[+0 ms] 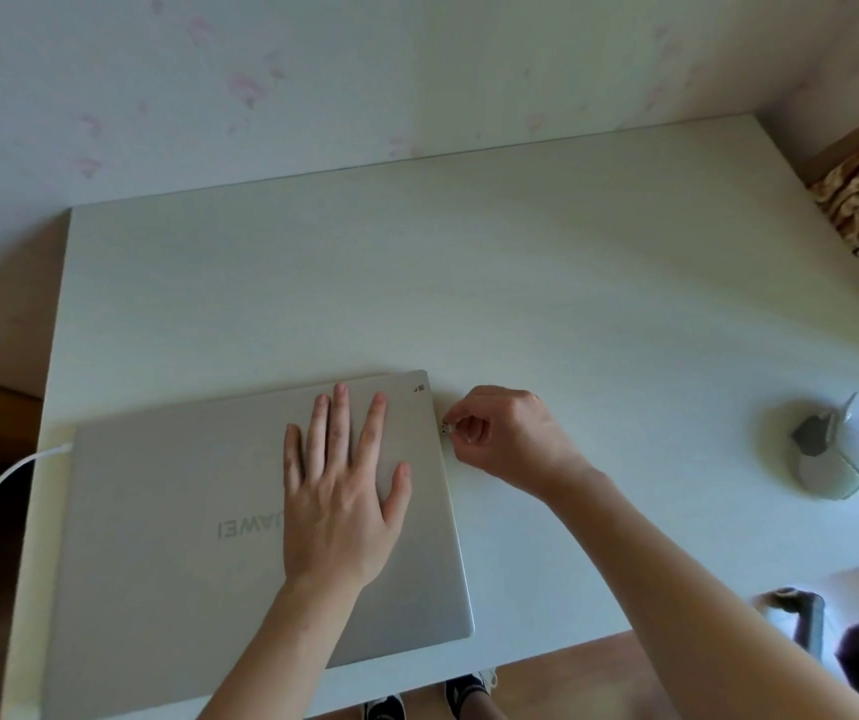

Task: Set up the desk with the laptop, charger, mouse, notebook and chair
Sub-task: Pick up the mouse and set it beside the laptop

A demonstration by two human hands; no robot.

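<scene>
Left hand flat, fingers spread, pressing closed silver rectangular laptop on white desk. Right hand pinching small plug at laptop's right edge. White folding mouse well apart.

Laptop lies on desk, mouse right.

Head view: worn on head, looking forward and steeply down, wide-angle, close over the desk
Framing: wall at top, near desk edge and floor at bottom
Shared views: single view only
</scene>
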